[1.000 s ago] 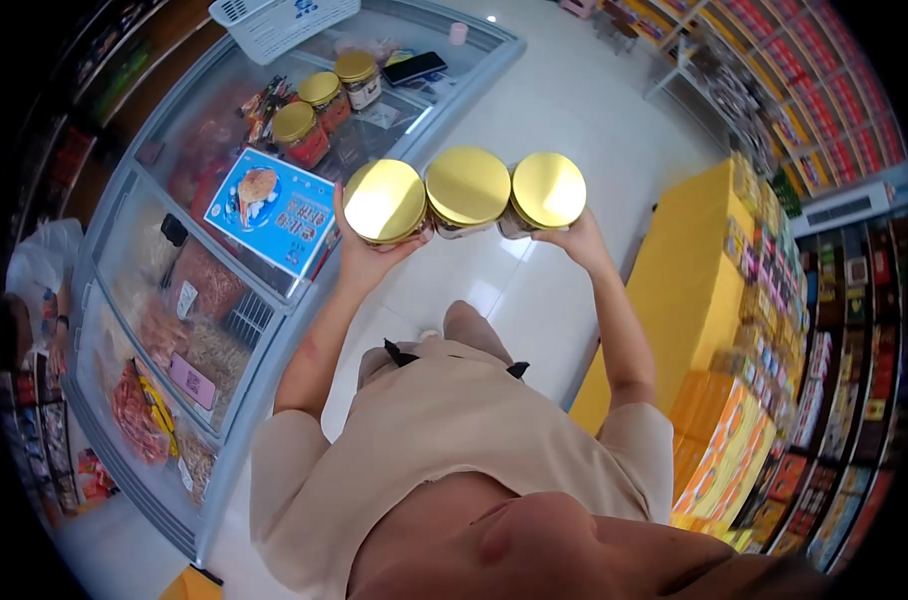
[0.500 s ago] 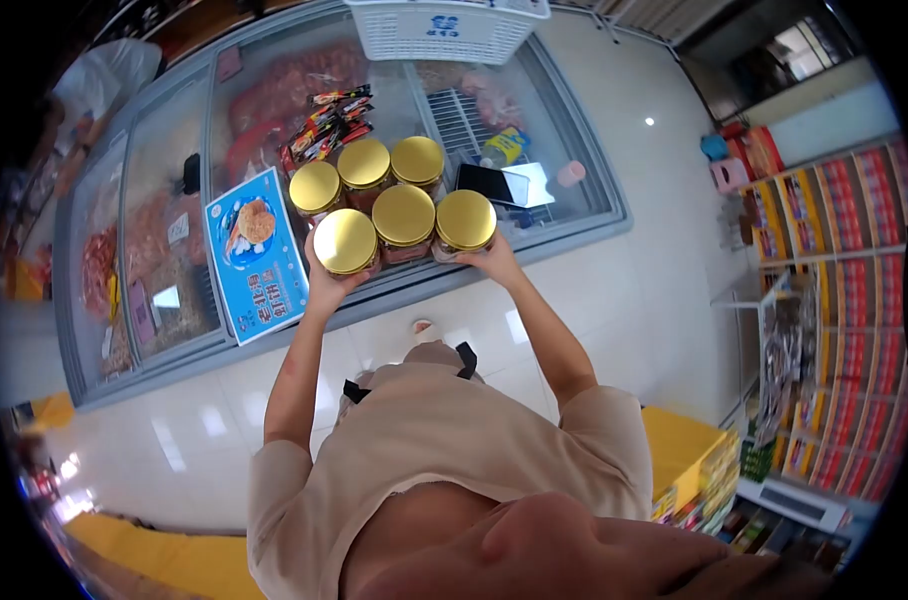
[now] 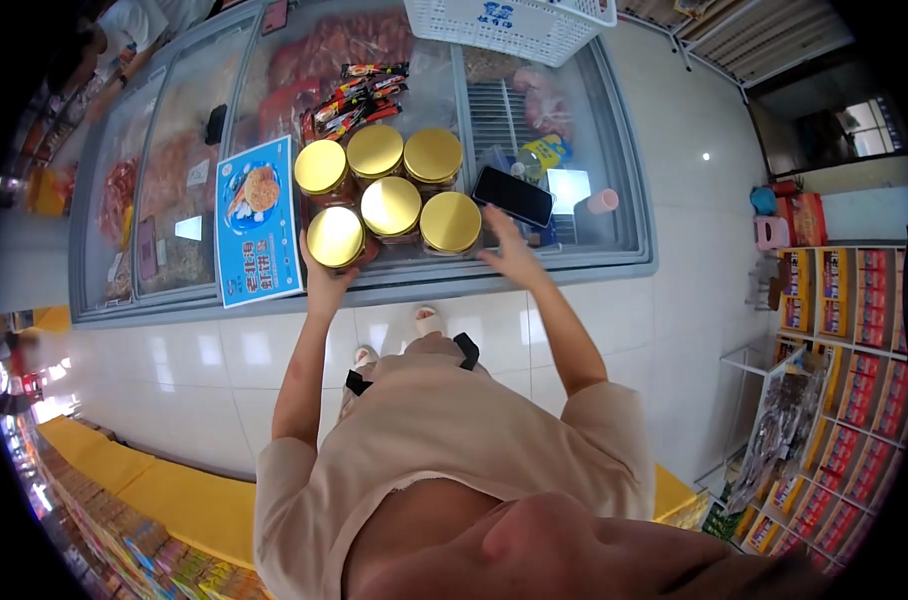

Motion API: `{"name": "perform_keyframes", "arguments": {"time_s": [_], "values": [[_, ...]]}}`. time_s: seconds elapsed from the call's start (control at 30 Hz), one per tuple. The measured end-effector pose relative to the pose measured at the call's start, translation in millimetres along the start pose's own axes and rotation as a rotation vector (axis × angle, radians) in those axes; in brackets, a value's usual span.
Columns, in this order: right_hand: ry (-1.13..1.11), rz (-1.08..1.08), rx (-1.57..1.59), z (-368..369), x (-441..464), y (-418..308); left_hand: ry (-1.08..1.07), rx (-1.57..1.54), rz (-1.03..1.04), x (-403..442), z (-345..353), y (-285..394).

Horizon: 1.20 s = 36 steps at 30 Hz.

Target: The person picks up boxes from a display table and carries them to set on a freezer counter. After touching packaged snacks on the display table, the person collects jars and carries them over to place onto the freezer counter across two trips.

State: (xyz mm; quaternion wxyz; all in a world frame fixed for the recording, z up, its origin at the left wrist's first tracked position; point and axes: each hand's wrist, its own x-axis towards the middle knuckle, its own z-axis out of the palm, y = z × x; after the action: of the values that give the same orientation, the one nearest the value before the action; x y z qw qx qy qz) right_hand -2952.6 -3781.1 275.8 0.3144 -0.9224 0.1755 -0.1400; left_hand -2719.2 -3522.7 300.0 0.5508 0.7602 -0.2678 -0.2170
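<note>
Several gold-lidded jars stand in two rows on the glass top of a chest freezer [image 3: 404, 282]. My left hand [image 3: 326, 272] curls round the side of the front-left jar [image 3: 336, 237]. Beside it in the front row are a middle jar [image 3: 391, 206] and a right jar [image 3: 451, 222]. My right hand [image 3: 511, 250] is off the right jar, its fingers spread, near the black phone [image 3: 514, 196]. A blue printed box [image 3: 258, 222] lies left of the jars. Behind them is a pile of small packets [image 3: 359, 100].
A white basket [image 3: 514, 25] sits at the freezer's back edge. A pink cup [image 3: 603, 201] stands near the right edge. People [image 3: 124, 50] are at the far left. Stocked shelves [image 3: 854, 390] stand at the right, and a yellow-covered display [image 3: 154, 480] at the lower left.
The front three jars, earlier held up together between my hands, now stand against the back row. My right hand has let go and moved right. The view has turned toward the freezer.
</note>
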Motion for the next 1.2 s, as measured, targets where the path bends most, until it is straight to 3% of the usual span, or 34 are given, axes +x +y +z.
{"name": "perform_keyframes", "arguments": {"time_s": [0.07,0.13,0.17,0.27,0.33,0.4,0.53,0.67,0.77,0.93,1.0,1.17,1.2], "values": [[0.078,0.038,-0.249,-29,11,35,-0.004,0.089,-0.017,-9,5,0],[0.044,0.111,-0.384,-55,26,27,0.056,-0.062,0.043,-21,12,-12],[0.022,0.184,-0.52,-63,32,25,0.096,0.008,0.077,-26,14,-13],[-0.112,0.08,-0.382,-53,42,67,0.166,0.078,-0.069,-43,16,6],[-0.126,0.039,-0.361,-64,48,66,0.156,0.113,-0.058,-58,12,7],[-0.221,0.143,-0.383,-70,54,62,0.163,0.123,-0.046,-73,3,7],[0.189,0.193,-0.44,-76,81,102,0.226,0.022,-0.015,-92,-33,9],[0.33,0.515,-0.428,-94,123,127,0.35,0.118,0.028,-102,-71,-2],[0.35,0.705,-0.478,-98,143,162,0.43,0.077,-0.074,-108,-111,-12],[0.295,0.975,-0.449,-105,152,187,0.59,0.142,-0.072,-98,-194,-42],[0.273,0.971,-0.467,-102,150,199,0.625,0.345,-0.125,-78,-235,-57],[0.337,1.044,-0.661,-87,151,176,0.604,0.453,-0.172,24,-365,-167],[0.38,0.928,-0.681,-89,152,152,0.577,0.591,-0.206,52,-393,-203]]}}
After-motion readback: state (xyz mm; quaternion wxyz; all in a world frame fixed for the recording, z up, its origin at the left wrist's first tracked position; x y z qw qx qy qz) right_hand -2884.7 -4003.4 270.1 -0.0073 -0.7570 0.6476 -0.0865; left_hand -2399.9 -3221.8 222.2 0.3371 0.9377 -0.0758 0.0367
